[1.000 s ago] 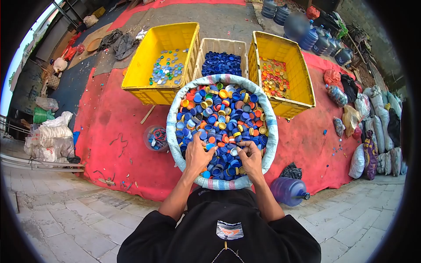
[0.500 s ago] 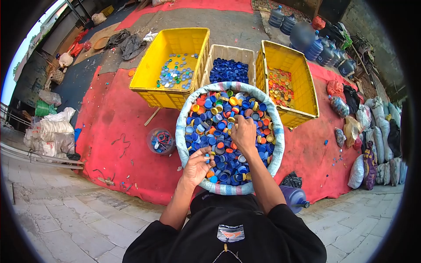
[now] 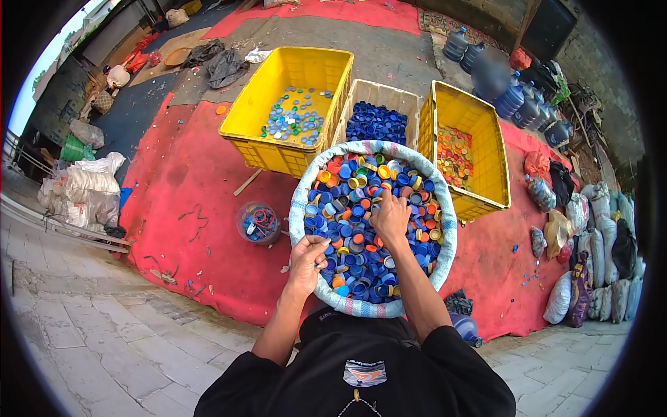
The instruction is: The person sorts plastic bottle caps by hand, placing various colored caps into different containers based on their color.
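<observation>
A round tub [image 3: 297, 216] with a blue-and-white striped cloth rim is heaped with plastic bottle caps [image 3: 351, 240], mostly blue, with orange, yellow and a few green ones among them. My right hand [image 3: 390, 221] reaches over the middle of the heap, its fingers bent down and closed at the caps; what they pinch is hidden. Above the tub's left rim is my left hand [image 3: 306, 265], fingers curled in and thumb pressed against them. I cannot tell what is inside that hand.
Beyond the tub stand a yellow crate [image 3: 240, 131] with pale and green caps, a whitish crate [image 3: 415, 111] with dark blue caps, and another yellow crate [image 3: 479, 121] with orange-red caps. A clear bucket [image 3: 258, 224] sits left. Filled sacks [image 3: 560, 299] line the right.
The view has tilted, moving the tub and crates right and down. My left hand's fingers have curled tighter near the left rim. My right hand stays at the caps, slightly lower.
</observation>
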The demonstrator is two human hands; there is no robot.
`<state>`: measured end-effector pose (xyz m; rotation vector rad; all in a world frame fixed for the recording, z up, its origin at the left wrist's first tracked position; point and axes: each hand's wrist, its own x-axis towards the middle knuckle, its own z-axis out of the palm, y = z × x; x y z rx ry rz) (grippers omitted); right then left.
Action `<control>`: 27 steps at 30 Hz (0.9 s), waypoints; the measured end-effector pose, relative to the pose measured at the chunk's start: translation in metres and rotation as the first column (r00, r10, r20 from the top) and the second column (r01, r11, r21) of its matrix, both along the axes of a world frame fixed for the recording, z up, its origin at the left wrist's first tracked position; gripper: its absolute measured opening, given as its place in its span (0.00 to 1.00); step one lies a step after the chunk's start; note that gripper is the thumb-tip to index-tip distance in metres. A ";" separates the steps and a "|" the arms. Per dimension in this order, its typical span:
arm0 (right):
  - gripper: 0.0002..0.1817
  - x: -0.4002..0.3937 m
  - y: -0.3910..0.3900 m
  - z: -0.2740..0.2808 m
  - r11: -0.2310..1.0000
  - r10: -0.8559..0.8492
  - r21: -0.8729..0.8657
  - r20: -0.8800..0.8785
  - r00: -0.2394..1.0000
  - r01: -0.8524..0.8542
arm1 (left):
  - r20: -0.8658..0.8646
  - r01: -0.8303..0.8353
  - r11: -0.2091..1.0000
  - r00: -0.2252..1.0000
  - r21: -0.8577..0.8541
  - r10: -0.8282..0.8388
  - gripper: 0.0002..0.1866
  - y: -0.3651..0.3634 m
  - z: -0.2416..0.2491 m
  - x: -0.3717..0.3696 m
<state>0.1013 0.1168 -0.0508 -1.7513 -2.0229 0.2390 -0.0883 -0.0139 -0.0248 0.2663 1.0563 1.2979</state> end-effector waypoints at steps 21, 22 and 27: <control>0.15 0.055 -0.086 0.025 0.836 -0.523 -0.403 -0.790 -0.319 -0.373 | -0.977 0.365 0.929 -0.212 -0.056 0.024 0.29 0.091 -0.020 0.009; 0.14 0.056 -0.088 0.022 0.837 -0.522 -0.389 -0.780 -0.347 -0.384 | -0.974 0.350 0.934 -0.228 -0.076 0.006 0.28 0.091 -0.019 0.011; 0.11 0.056 -0.094 0.023 0.814 -0.556 -0.418 -0.762 -0.332 -0.404 | -0.973 0.276 0.950 -0.216 -0.145 -0.085 0.26 0.093 -0.009 0.017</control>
